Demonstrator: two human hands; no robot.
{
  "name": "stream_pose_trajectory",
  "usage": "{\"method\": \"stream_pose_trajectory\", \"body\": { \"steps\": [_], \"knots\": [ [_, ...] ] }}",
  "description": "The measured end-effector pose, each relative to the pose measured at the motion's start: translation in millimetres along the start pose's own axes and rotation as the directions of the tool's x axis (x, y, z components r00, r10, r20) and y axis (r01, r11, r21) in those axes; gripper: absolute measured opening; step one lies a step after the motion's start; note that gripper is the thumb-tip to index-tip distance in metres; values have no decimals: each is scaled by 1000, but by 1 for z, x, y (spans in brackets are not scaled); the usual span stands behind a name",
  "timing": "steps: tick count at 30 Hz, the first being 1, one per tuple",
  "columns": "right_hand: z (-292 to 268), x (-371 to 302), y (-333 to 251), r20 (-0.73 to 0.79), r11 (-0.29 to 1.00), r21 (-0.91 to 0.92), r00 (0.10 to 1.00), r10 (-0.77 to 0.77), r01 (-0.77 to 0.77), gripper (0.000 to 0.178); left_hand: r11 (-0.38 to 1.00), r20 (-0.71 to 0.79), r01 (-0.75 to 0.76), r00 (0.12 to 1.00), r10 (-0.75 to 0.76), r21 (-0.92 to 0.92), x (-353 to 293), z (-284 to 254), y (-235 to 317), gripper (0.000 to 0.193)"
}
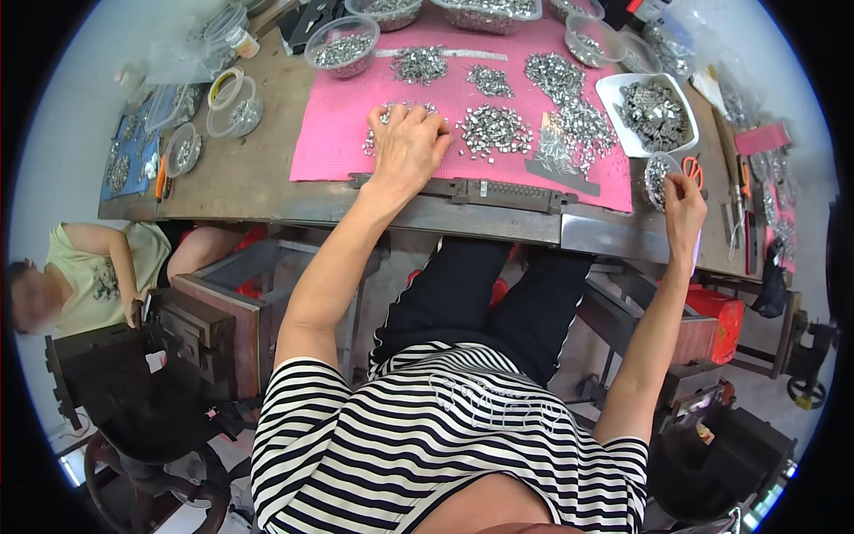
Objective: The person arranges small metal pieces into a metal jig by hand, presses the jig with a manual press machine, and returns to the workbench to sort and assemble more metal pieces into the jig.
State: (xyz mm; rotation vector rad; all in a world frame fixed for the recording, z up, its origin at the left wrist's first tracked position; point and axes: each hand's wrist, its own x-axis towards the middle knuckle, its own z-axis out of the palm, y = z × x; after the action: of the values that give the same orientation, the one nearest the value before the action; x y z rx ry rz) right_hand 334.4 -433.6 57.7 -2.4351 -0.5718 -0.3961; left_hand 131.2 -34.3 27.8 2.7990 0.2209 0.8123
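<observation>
My left hand is over a heap of small silvery metal pieces on the pink mat. Its fingers are bent downward and spread apart, with the tips partly hidden. At the right, my right hand has its fingers pinched together by the rim of a small clear tub containing metal bits. Whatever sits between those fingertips is too small to make out. A heap of square metal pieces lies just right of my left hand. In front of it, along the table edge, runs a dark metal strip fixture.
More metal heaps cover the mat's far part. A white tray of dark metal parts stands beyond my right hand, with orange-handled scissors beside the small tub. Clear tubs line the back. Another person sits at the left.
</observation>
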Motion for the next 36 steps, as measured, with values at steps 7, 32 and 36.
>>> {"method": "stream_pose_trajectory", "body": {
  "steps": [7, 32, 36],
  "knots": [
    [38, -42, -79, 147, 948, 311, 982, -118, 67, 10, 988, 100, 55, 994, -41, -143, 3, -9, 5, 9],
    [67, -56, -80, 60, 964, 232, 987, -150, 132, 11, 953, 194, 132, 978, -80, -274, -7, -20, 10, 12],
    [70, -57, -81, 20, 969, 174, 983, -183, 176, 10, 944, 154, 50, 988, 1, -326, -6, -21, 13, 8]
  ]
}}
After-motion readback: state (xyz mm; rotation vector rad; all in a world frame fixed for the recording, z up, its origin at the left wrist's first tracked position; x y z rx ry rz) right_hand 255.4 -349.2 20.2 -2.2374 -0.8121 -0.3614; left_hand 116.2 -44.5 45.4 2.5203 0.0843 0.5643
